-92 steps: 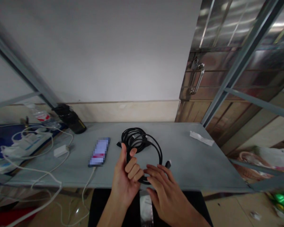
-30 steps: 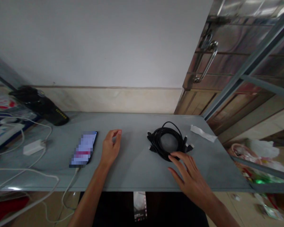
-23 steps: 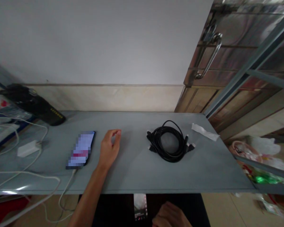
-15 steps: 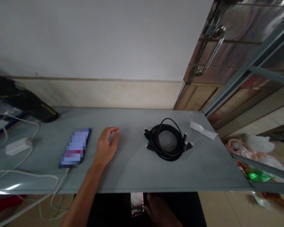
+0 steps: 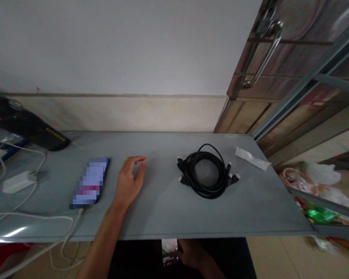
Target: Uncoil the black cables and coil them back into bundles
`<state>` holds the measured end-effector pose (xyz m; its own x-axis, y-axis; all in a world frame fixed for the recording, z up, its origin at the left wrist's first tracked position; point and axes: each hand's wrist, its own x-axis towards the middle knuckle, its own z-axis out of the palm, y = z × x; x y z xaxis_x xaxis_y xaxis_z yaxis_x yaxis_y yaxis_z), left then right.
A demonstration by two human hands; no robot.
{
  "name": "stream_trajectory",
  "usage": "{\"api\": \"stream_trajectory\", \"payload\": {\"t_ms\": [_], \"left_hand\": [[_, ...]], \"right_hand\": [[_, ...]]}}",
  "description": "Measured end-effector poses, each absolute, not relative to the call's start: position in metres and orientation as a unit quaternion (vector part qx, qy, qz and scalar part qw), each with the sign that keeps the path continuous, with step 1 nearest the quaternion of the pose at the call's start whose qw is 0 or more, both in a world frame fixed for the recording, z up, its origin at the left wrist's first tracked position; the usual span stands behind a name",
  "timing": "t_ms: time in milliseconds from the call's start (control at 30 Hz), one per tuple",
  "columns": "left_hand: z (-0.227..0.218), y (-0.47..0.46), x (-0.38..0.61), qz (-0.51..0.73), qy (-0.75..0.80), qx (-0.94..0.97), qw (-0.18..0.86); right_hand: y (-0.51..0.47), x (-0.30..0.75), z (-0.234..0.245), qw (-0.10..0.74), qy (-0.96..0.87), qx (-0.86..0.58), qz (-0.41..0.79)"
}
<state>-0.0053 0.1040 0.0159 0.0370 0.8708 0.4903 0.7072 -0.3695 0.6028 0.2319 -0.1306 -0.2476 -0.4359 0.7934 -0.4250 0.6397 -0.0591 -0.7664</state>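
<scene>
– Cable coil (image 5: 191, 174) on the grey bench (image 5: 163, 217): why does it lie flat, right of centre?
– Wound in tight loops with plugs poking out at both sides, it seems laid down to keep tidy. Nothing touches it.
– And the left hand (image 5: 128, 182)?
– It rests on the bench between the coil and the phone (image 5: 89, 182), fingers loosely curled, pinching nothing. It looks parked.
– The right hand (image 5: 192, 254)?
– Below the bench's near edge, in shadow beside a small lit screen (image 5: 169, 252); whether it grips that cannot be told.
– Anything smaller?
– A white strip (image 5: 252, 158), near the coil's right side, not touching.
</scene>
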Motion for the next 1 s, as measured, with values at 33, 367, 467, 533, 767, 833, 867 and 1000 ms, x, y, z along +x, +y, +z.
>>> {"api": "stream_trajectory", "payload": {"t_ms": [33, 367, 467, 533, 767, 833, 867, 1000], "left_hand": [[0.016, 0.104, -0.005, 0.419, 0.551, 0.715, 0.097], [0.016, 0.104, -0.006, 0.421, 0.550, 0.715, 0.096], [0.016, 0.104, -0.006, 0.422, 0.550, 0.714, 0.098], [0.017, 0.104, -0.006, 0.423, 0.549, 0.714, 0.098], [0.018, 0.103, -0.005, 0.424, 0.551, 0.712, 0.102], [0.017, 0.103, -0.005, 0.425, 0.551, 0.711, 0.104], [0.018, 0.103, -0.005, 0.427, 0.550, 0.710, 0.104], [0.018, 0.103, -0.006, 0.427, 0.552, 0.708, 0.106]], "right_hand": [[-0.130, 0.231, -0.248, 0.075, -0.682, -0.529, 0.499], [-0.123, 0.227, -0.236, 0.135, -0.701, -0.533, 0.455], [-0.125, 0.227, -0.239, 0.135, -0.693, -0.539, 0.460], [-0.127, 0.227, -0.242, 0.124, -0.691, -0.537, 0.467], [-0.128, 0.230, -0.247, 0.090, -0.676, -0.536, 0.498], [-0.129, 0.231, -0.247, 0.090, -0.678, -0.535, 0.496], [-0.129, 0.231, -0.246, 0.089, -0.679, -0.536, 0.494], [-0.129, 0.231, -0.242, 0.087, -0.674, -0.546, 0.490]]}}
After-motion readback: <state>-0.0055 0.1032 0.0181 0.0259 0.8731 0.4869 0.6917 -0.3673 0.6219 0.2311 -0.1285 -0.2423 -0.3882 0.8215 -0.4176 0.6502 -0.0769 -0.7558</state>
